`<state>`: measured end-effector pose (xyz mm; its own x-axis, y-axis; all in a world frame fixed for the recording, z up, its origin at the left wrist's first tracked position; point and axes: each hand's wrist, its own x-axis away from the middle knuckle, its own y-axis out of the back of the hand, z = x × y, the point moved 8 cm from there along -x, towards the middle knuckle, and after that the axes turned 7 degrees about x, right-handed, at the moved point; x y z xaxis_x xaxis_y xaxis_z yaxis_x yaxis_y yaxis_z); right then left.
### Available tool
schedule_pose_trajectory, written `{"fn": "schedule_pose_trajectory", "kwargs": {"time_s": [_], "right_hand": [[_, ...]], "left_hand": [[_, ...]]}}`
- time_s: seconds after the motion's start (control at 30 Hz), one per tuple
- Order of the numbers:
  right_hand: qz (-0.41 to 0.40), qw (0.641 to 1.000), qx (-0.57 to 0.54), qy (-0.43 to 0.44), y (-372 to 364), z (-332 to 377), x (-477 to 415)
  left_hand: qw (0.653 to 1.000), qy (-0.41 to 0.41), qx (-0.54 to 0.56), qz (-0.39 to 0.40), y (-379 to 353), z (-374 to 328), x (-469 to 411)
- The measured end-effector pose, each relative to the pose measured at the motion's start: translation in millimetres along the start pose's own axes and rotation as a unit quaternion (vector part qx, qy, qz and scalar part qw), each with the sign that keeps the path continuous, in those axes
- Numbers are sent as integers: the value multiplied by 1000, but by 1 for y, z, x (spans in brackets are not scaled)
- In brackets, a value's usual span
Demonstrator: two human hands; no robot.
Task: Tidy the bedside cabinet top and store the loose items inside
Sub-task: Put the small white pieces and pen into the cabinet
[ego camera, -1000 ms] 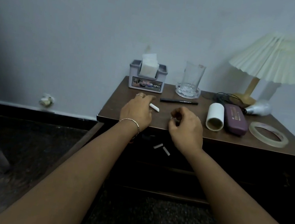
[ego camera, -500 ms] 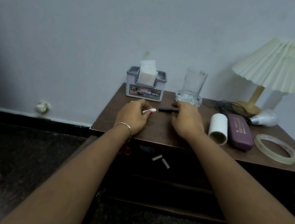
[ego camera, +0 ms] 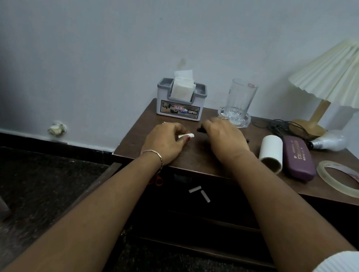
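On the brown bedside cabinet top (ego camera: 196, 159) my left hand (ego camera: 165, 142) pinches a small white chalk-like stick (ego camera: 186, 135) between thumb and fingers. My right hand (ego camera: 224, 137) lies curled over a black pen (ego camera: 200, 130); only the pen's two ends show past the hand. To the right lie a white roll (ego camera: 271, 153), a purple case (ego camera: 299, 157) and a ring of clear tape (ego camera: 344, 178). Below the front edge, the open drawer (ego camera: 221, 211) holds two white sticks (ego camera: 199, 192).
At the back stand a grey tissue holder (ego camera: 180, 100), a glass on a coaster (ego camera: 239, 102), and a pleated lamp (ego camera: 344, 73) with a black cord (ego camera: 283, 127) and a light bulb (ego camera: 328, 143). Orange scissor handles (ego camera: 157, 180) show in the drawer.
My left hand has picked the white stick up off the top. My right hand has moved back from the front edge onto the black pen and closed over it.
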<state>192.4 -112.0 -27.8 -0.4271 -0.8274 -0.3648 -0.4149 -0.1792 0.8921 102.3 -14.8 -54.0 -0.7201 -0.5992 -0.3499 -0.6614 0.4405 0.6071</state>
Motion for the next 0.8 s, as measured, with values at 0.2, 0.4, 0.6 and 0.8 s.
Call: {"fn": "schedule_pose_trajectory", "kwargs": {"time_s": [0.2, 0.4, 0.6, 0.8], "right_hand": [[-172, 967, -158, -106, 52, -25, 37], [-268, 884, -337, -183, 86, -38, 96], [-245, 807, -441, -308, 61, -39, 153], [-195, 785, -477, -342, 28, -33, 197]], "left_hand": [[998, 20, 60, 5, 6, -9, 20], [989, 11, 141, -30, 8, -30, 65], [998, -36, 19, -47, 10, -42, 116], [998, -32, 3, -44, 9, -15, 139]]}}
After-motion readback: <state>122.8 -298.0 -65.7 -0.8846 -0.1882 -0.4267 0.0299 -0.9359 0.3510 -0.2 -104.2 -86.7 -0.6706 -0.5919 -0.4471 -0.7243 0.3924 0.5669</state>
